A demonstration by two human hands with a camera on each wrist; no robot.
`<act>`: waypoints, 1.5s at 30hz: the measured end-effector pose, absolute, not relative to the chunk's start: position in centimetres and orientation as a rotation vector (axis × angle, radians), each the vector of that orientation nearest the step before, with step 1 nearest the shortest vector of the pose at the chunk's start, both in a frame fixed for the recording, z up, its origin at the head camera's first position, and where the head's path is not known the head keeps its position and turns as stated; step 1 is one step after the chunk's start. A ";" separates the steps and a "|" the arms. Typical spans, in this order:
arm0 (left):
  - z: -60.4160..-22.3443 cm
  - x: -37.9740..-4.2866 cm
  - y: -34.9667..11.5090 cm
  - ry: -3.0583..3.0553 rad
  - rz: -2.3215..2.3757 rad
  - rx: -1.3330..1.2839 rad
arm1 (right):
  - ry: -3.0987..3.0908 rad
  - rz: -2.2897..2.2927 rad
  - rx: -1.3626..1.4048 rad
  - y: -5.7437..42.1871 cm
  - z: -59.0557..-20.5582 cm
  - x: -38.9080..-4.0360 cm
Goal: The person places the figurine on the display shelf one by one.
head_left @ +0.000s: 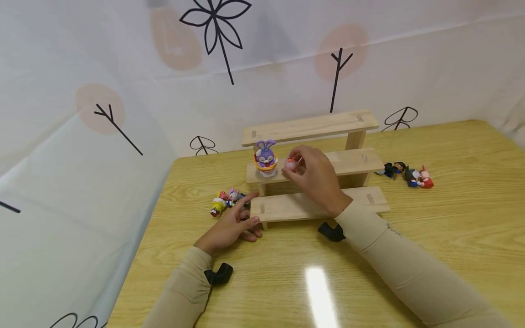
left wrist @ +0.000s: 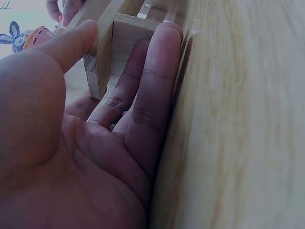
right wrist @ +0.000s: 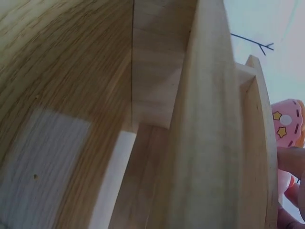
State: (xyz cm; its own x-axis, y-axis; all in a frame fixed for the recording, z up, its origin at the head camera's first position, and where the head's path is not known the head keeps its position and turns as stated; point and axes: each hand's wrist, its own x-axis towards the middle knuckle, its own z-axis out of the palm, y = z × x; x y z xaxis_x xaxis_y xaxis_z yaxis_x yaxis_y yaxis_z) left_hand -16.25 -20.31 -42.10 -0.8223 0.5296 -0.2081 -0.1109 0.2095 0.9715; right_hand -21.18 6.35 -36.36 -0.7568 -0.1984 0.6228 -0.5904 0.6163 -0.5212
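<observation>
My right hand (head_left: 313, 175) pinches a small round pink figurine (head_left: 290, 164) with an orange-red top, close over the middle step of a wooden tiered display stand (head_left: 287, 207). To its left on that step sits a purple rabbit figurine (head_left: 265, 157) in a pink cup with an orange rim; the cup (right wrist: 287, 121) also shows in the right wrist view. My left hand (head_left: 229, 228) rests at the left end of the lowest step, thumb and forefinger spread across the board's end. Its other fingers (left wrist: 157, 71) extend beside the stand's leg, low over the table.
Several small figurines (head_left: 219, 203) lie left of the stand, partly behind my left hand. More figurines (head_left: 418, 176) lie to the right. A patterned white cloth (head_left: 283, 82) hangs behind the wooden table (head_left: 262, 282). Black curved pieces (head_left: 219, 274) are at both wrists.
</observation>
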 end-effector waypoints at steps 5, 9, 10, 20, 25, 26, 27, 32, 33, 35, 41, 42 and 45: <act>-42.0 -16.2 -20.3 1.993 1.646 0.395 | -2.333 0.953 0.610 6.3 -36.3 -21.1; -42.0 -16.2 -20.3 1.997 1.645 0.399 | -2.349 0.951 0.604 6.4 -36.2 -21.0; -42.0 -16.2 -20.3 1.996 1.646 0.399 | -2.353 0.955 0.605 6.4 -36.2 -20.9; -42.2 -16.2 -20.3 1.992 1.649 0.384 | -2.331 0.954 0.653 6.7 -36.4 -20.8; -42.2 -16.1 -20.3 1.996 1.648 0.382 | -2.318 0.954 0.674 6.8 -36.3 -20.8; -42.1 -16.1 -20.3 1.995 1.650 0.381 | -2.318 0.957 0.678 6.8 -36.3 -20.7; -42.1 -16.1 -20.3 1.992 1.651 0.381 | -2.318 0.958 0.680 6.8 -36.2 -20.7; -42.1 -16.0 -20.3 1.983 1.654 0.387 | -2.334 0.969 0.677 6.9 -36.2 -20.7; -42.1 -16.0 -20.3 1.983 1.653 0.389 | -2.339 0.970 0.675 7.0 -36.2 -20.6; -42.1 -16.1 -20.3 1.985 1.653 0.391 | -2.348 0.974 0.672 7.2 -36.2 -20.5; -42.1 -16.1 -20.3 1.984 1.651 0.394 | -2.360 0.946 0.677 8.2 -36.6 -20.0; -42.1 -16.1 -20.3 1.984 1.650 0.395 | -2.362 0.936 0.679 8.5 -36.7 -19.9; -42.1 -16.1 -20.3 1.985 1.651 0.401 | -2.368 0.929 0.678 9.5 -36.8 -19.4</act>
